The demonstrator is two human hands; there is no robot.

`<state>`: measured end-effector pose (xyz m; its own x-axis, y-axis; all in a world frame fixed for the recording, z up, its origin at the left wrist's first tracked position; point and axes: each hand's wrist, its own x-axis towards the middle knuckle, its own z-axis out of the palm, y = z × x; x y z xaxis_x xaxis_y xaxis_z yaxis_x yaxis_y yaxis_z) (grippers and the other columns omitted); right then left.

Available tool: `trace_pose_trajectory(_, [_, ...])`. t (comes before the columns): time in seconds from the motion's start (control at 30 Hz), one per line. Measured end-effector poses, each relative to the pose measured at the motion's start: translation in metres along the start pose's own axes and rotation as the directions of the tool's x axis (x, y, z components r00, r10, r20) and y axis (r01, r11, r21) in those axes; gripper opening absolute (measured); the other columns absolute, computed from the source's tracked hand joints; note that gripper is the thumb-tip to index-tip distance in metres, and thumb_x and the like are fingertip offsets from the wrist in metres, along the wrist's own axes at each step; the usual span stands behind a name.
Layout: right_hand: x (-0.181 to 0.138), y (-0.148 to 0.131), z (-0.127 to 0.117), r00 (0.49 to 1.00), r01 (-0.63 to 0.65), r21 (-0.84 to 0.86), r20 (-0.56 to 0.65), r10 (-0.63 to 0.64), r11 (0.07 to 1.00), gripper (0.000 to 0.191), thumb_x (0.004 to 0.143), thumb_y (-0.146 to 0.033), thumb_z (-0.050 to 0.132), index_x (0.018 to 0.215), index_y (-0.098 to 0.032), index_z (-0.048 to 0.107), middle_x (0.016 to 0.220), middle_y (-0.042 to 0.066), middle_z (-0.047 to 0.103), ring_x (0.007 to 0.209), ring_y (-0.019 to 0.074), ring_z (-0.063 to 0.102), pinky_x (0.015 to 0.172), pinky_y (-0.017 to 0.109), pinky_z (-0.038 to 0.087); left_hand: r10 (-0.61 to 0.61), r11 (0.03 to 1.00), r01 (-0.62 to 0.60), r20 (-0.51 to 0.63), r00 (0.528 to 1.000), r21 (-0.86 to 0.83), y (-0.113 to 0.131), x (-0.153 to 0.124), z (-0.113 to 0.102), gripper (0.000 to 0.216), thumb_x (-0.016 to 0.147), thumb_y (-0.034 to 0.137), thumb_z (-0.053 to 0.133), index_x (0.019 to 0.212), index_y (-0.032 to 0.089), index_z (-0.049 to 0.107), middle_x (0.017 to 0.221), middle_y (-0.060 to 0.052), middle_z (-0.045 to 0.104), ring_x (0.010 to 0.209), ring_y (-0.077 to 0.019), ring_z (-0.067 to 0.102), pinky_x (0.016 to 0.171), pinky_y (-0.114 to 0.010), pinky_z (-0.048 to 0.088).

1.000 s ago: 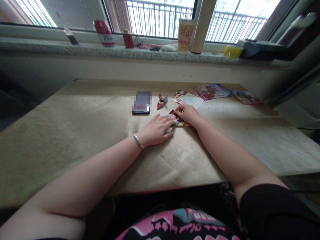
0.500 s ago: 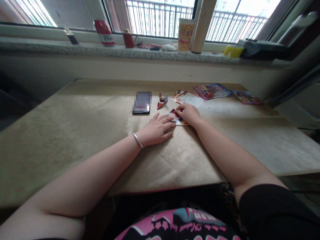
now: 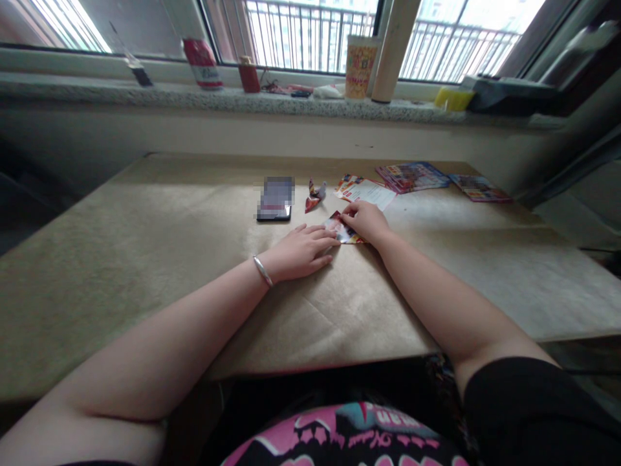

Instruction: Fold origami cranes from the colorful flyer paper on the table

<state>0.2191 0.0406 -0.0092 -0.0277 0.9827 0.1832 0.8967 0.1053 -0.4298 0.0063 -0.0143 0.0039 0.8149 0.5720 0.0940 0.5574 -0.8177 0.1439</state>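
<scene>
A small colourful printed paper [image 3: 337,224] lies on the table in front of me, partly covered by my hands. My left hand [image 3: 303,252], a silver bangle at its wrist, rests flat with fingers stretched out, and its fingertips reach the paper's left edge. On the other side, my right hand [image 3: 366,221] has its thumb and fingers pinched on the paper. Just beyond the hands stands a small folded paper figure [image 3: 315,197], shaped like a bird. A phone [image 3: 275,199] with a blurred screen lies to its left.
Behind my right hand lie a white-backed printed sheet [image 3: 366,191], a stack of colourful papers [image 3: 414,177] and another stack [image 3: 480,188]. Along the granite windowsill [image 3: 291,107] stand a red can [image 3: 202,63], a red bottle [image 3: 249,76] and a patterned cup [image 3: 361,68].
My left hand has slid slightly to the left along the paper, uncovering a bit more of it. My right hand has stayed nearly in place.
</scene>
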Motion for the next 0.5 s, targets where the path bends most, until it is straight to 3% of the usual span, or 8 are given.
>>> trace_pose_trajectory(0.13, [-0.006,0.002,-0.004,1.000,0.026,0.014,-0.005,-0.026,1.000,0.019,0.084,-0.037,0.060,0.087,-0.023,0.073,0.084,0.002,0.071,0.073,0.0156,0.061,0.065,0.026,0.042,0.015,1.000,-0.015,0.000,1.000,-0.001,0.000,0.001,-0.001,0.042,0.096,0.039,0.046,0.134,0.023,0.053,0.143,-0.006,0.050,0.133,-0.0252,0.043,0.112,-0.042,0.031])
trace_pose_trajectory(0.3, [-0.020,0.006,-0.015,0.963,0.266,-0.054,-0.020,-0.267,0.963,0.012,0.077,-0.029,0.069,0.082,-0.020,0.076,0.094,0.007,0.065,0.087,0.0179,0.060,0.083,0.028,0.044,0.026,1.000,-0.026,0.000,1.000,0.001,0.000,0.001,-0.001,0.043,0.096,0.038,0.046,0.136,0.022,0.052,0.144,-0.006,0.050,0.134,-0.0252,0.042,0.113,-0.041,0.031])
trace_pose_trajectory(0.4, [-0.028,0.006,-0.023,0.959,0.282,-0.076,0.048,-0.279,0.956,0.016,0.075,-0.035,0.071,0.079,-0.020,0.077,0.087,0.007,0.062,0.086,0.0194,0.058,0.082,0.030,0.044,0.024,1.000,-0.024,0.004,1.000,0.001,0.000,0.001,0.000,0.043,0.096,0.038,0.047,0.136,0.022,0.052,0.145,-0.006,0.049,0.134,-0.0254,0.042,0.113,-0.041,0.031])
trace_pose_trajectory(0.5, [-0.031,0.004,-0.028,0.953,0.237,0.001,0.193,-0.233,0.972,0.022,0.074,-0.042,0.072,0.079,-0.021,0.076,0.078,0.004,0.063,0.075,0.0164,0.058,0.070,0.027,0.043,0.021,1.000,-0.021,0.001,1.000,0.002,0.000,0.001,0.000,0.044,0.095,0.037,0.048,0.136,0.022,0.051,0.145,-0.006,0.049,0.135,-0.0257,0.041,0.113,-0.042,0.030])
